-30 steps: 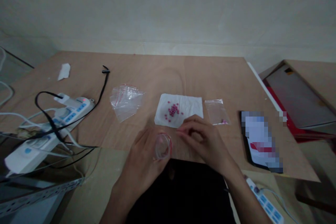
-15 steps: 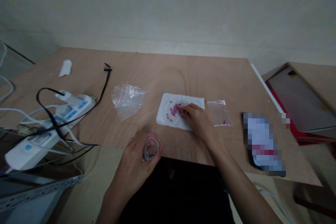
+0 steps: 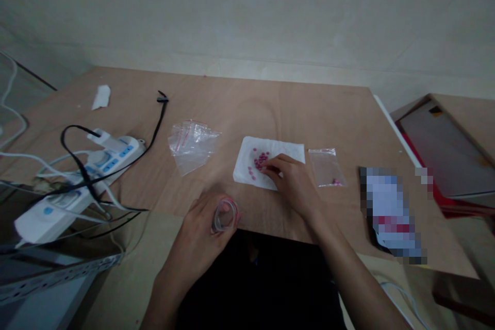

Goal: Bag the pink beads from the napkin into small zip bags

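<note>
My left hand (image 3: 199, 229) is curled around a clear zip bag (image 3: 226, 216) near the table's front edge. The bag's mouth faces up, spread into a ring with a red line along it. Over a white sheet (image 3: 242, 167), the thumb and fingers of my right hand (image 3: 292, 178) are pinched together at a pile of small pink beads (image 3: 261, 159). Whether a bead is between the fingertips is hidden. Several beads lie loose at the pile's left. Right of the sheet lies another clear zip bag (image 3: 325, 165) with a few pink beads in its lower corner.
A fanned stack of clear zip bags (image 3: 193, 144) lies left of the sheet. A white power strip (image 3: 112, 162) with tangled cables fills the table's left side. At the right rests a phone (image 3: 392, 214) with a blurred-out screen. A white paper scrap (image 3: 101, 97) sits far left.
The whole view has shifted slightly. My right hand's fingertips have moved a little toward the near side of the bead pile. My left hand keeps its hold on the bag.
</note>
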`<state>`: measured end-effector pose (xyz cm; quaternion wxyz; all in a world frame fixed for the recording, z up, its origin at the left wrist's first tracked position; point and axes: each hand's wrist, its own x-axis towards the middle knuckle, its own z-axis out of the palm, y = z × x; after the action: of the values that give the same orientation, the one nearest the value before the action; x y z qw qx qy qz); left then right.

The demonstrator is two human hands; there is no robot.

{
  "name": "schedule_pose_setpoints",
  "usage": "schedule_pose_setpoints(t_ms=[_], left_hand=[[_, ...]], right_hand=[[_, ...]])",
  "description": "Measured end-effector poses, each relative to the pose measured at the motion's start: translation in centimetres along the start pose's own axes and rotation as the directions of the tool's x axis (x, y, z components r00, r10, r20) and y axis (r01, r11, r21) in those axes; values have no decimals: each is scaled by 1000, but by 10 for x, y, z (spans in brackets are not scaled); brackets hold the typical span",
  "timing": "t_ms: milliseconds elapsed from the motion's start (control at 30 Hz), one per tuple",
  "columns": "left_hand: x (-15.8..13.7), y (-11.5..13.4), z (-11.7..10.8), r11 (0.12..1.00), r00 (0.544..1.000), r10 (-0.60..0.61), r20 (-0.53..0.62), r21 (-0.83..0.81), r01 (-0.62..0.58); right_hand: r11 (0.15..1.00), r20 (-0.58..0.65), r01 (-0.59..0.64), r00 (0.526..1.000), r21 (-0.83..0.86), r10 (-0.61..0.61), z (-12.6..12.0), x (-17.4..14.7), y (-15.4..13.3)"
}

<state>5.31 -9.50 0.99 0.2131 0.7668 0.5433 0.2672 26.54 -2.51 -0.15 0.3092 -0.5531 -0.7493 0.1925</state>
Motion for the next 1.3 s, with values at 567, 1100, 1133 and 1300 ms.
schedule_pose_setpoints(t_ms=[567, 1100, 1133, 1300], left_hand=[[-3, -2, -3, 999, 999, -53, 7, -14, 53], [15, 3, -11, 999, 998, -42, -56, -21, 40], [17, 3, -10, 998, 997, -53, -61, -32, 51], [33, 13, 1, 980, 991, -87, -99, -185, 68]], right_hand=[[950, 176, -57, 978, -306, 115, 33, 1, -27], [956, 110, -119, 982, -270, 153, 32, 5, -36], [964, 105, -114, 984, -242, 142, 26, 4, -37], [995, -58, -2, 998, 104, 8, -23, -6, -69]])
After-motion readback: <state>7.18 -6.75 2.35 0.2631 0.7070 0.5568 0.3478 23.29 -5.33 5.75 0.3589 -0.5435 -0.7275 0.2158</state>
